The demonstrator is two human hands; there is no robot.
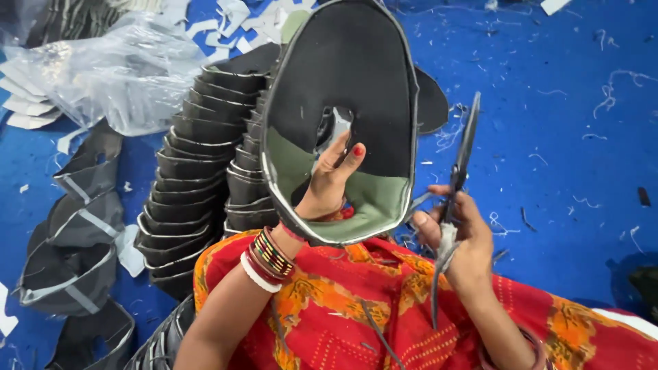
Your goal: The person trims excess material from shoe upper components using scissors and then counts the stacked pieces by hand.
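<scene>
My left hand (330, 179) holds up a black shoe upper (356, 75) with a green lining strip along its lower edge and a grey stitched rim. My thumb pokes through the opening in its middle. My right hand (458, 229) grips a pair of dark scissors (460, 157), blades pointing up and held just right of the upper's rim. Coloured bangles circle my left wrist. A red and orange patterned cloth (384, 308) covers my lap below both hands.
Two tall stacks of black shoe uppers (199, 164) stand left of the held piece. More black uppers with grey strips (75, 240) lie at the far left. A clear plastic bag (116, 68) sits at the upper left. The blue floor (562, 103) carries thread scraps and white offcuts.
</scene>
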